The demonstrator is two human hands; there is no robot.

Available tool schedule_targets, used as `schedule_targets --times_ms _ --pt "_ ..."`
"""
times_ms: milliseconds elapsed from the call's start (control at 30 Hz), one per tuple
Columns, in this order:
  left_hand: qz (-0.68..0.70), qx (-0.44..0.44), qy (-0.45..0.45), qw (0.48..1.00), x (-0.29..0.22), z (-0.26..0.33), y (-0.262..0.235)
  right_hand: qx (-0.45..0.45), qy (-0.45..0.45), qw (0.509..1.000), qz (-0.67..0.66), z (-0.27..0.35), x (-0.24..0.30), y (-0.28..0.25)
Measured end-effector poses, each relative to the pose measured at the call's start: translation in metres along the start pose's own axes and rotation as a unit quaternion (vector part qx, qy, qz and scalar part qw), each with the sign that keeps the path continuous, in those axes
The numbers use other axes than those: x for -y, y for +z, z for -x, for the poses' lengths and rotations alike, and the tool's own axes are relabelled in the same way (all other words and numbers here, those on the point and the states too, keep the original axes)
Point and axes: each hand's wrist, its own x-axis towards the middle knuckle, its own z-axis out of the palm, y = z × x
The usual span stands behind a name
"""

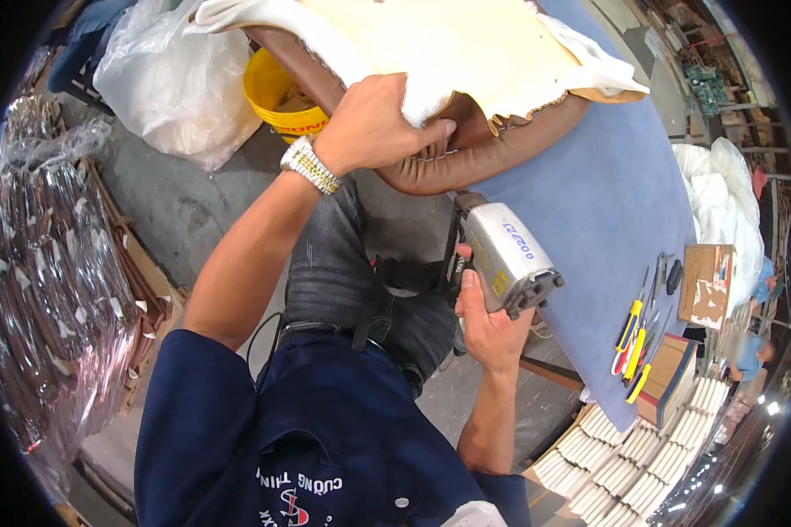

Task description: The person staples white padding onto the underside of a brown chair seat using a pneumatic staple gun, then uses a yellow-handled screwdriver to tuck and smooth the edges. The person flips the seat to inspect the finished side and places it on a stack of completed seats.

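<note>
A brown leather upholstered seat piece [466, 167] lies at the top, with cream backing [448, 44] and white padding [580, 53] spread across its upturned side. Along its rim the leather has a row of gathers. My left hand [378, 123], wearing a wristwatch, is closed on the leather cover's folded edge; some fingertips are hidden under the material. In my right hand [492, 325] is a silver and black staple gun [510, 246], gripped by its handle. Its nose points up toward the seat's near rim and sits just apart from it.
A blue-covered table [589, 220] extends right, bearing yellow-handled screwdrivers [628, 325] and a small open cardboard box [668, 373]. A yellow bucket [277, 88] and white plastic bag [180, 83] stand at upper left. Plastic-wrapped brown pieces [53, 281] line the left side.
</note>
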Motion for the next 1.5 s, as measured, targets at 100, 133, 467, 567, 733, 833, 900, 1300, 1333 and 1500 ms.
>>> schedule_targets --times_ms 100,133,467,567,733,833,900,1300,1333,1500 --pt "0.014 0.041 -0.045 0.998 -0.001 0.003 -0.001 0.006 0.004 1.000 -0.012 -0.003 0.000 0.007" --pt "0.016 0.035 -0.034 0.999 -0.003 0.002 -0.002 0.007 0.005 1.000 -0.014 -0.007 0.001 0.010" --pt "0.059 0.021 -0.007 0.998 -0.011 0.008 -0.002 0.068 -0.002 0.993 0.097 -0.020 0.005 0.009" --pt "0.059 0.041 -0.017 0.997 -0.013 0.008 -0.005 0.075 -0.005 0.988 0.135 -0.019 0.010 0.006" --pt "0.063 0.046 -0.004 0.997 -0.015 0.014 -0.009 0.059 0.052 0.988 0.136 -0.018 0.022 0.010" --pt "0.076 0.034 0.014 0.996 -0.012 0.016 -0.007 0.040 0.079 0.990 0.114 -0.021 0.034 0.011" --pt "0.087 0.027 0.031 0.995 -0.011 0.018 -0.003 0.066 0.105 0.986 0.112 -0.022 0.032 0.009" --pt "0.067 0.031 0.021 0.997 -0.010 0.004 -0.019 -0.004 -0.040 0.976 0.214 -0.030 0.053 -0.061" --pt "0.057 0.043 0.005 0.997 -0.013 0.002 -0.018 -0.018 -0.063 0.962 0.266 -0.026 0.050 -0.089" --pt "0.028 0.079 -0.084 0.993 -0.039 -0.011 -0.006 -0.106 -0.011 0.859 0.501 -0.039 0.010 -0.183"
